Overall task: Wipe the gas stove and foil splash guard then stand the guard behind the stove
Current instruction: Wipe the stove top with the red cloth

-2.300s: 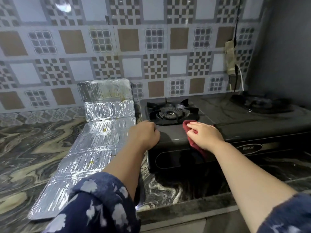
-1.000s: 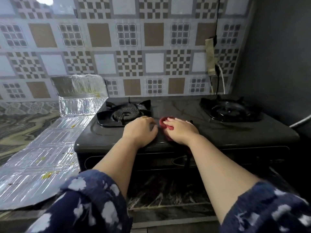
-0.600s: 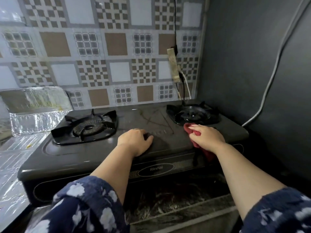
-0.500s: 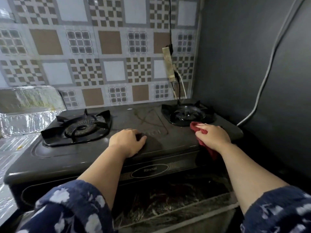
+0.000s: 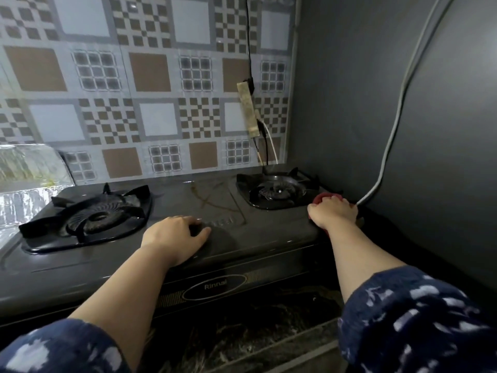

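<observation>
A dark two-burner gas stove (image 5: 269, 227) fills the counter in front of me. My left hand (image 5: 174, 238) rests palm down on the stove top between the burners, holding nothing. My right hand (image 5: 333, 214) presses a red cloth (image 5: 324, 196) onto the stove's far right corner, beside the right burner (image 5: 277, 192). The cloth is mostly hidden under the hand. The foil splash guard (image 5: 24, 184) lies at the far left, one end propped against the tiled wall, with yellowish stains on it.
The left burner (image 5: 91, 219) sits ahead of my left hand. A grey hose (image 5: 390, 135) runs down the dark right wall to the stove's back corner. A power strip with cables (image 5: 248, 111) hangs on the tiled wall. Marbled counter (image 5: 269, 335) lies below the stove front.
My right hand slid the red cloth from the stove's middle to its far right corner. My left hand stayed on the stove top. My view swung right, away from the foil guard.
</observation>
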Available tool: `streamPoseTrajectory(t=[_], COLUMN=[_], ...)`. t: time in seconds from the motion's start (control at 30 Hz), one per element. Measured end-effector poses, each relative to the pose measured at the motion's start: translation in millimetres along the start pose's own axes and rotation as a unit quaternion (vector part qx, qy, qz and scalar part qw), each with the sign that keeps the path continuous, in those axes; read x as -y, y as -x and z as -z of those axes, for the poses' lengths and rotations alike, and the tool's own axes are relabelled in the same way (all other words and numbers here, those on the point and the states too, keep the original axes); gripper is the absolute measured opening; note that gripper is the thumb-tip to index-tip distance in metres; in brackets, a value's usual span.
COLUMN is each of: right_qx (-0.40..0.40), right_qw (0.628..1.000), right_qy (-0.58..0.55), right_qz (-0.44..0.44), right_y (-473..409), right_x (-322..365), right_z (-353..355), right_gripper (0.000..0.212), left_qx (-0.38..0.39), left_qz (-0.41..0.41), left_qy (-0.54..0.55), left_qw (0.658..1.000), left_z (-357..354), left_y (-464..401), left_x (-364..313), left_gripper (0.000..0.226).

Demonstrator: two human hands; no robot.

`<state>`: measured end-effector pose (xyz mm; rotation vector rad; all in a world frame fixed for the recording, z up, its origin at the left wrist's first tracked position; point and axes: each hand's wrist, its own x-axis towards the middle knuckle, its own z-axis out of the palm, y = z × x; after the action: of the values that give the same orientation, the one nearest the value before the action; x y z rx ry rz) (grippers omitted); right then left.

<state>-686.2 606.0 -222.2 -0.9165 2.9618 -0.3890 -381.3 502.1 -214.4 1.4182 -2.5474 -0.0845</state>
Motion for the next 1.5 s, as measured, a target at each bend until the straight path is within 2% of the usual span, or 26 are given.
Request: streamPoseTrajectory(t=[0.33, 0.47, 0.67, 0.8, 0.93, 1.13, 1.2, 1.37, 1.5], right_qx=[-0.049, -0.012, 0.077, 0.111, 0.112, 0.136, 0.138, 0.135, 0.134], right_qw=[0.986, 0.967, 0.944, 0.934, 0.936, 0.936, 0.934, 0.917, 0.922], right_qy=[-0.019, -0.023, 0.004, 0.024, 0.045, 0.053, 0.055, 0.036, 0.037], right_qz=[0.157, 0.254, 0.322, 0.338, 0.330, 0.320, 0.325, 0.374, 0.360], right_y=[85.6, 103.8, 84.4, 70.1, 53.2, 17.6, 11.2, 5.0, -13.6], right_x=[74.2, 109.8, 134.8, 154.0, 182.7, 228.7, 246.9, 268.7, 266.7], right_z=[-28.9, -35.5, -33.5, -34.4, -43.0, -52.3, -53.4, -59.9, -65.1], right_gripper=[0.053, 0.054, 0.060, 0.071, 0.076, 0.086, 0.084, 0.061, 0.058], left_qx=[-0.022, -0.030, -0.009, 0.029, 0.007, 0.042, 0.039, 0.070, 0.089], left_qz=[0.003, 0.003, 0.009, 0.005, -0.001, -0.006, -0.001, 0.015, -0.001], left_qy=[-0.006, -0.013, 0.002, -0.037, -0.035, -0.028, -0.025, -0.031, -0.025], left_qw=[1.000, 0.999, 1.000, 0.999, 0.999, 0.999, 0.999, 0.997, 0.996], left_z=[2.8, 3.7, 10.7, 10.9, 10.3, 13.2, 18.5, 22.4, 16.6], left_y=[7.5, 5.3, -19.3, -43.5, -72.0, -122.2, -138.4, -172.6, -191.5], left_x=[-4.9, -3.3, 12.0, 30.7, 41.5, 61.8, 73.3, 93.8, 92.7], left_gripper=[0.042, 0.040, 0.032, 0.035, 0.039, 0.041, 0.042, 0.042, 0.034])
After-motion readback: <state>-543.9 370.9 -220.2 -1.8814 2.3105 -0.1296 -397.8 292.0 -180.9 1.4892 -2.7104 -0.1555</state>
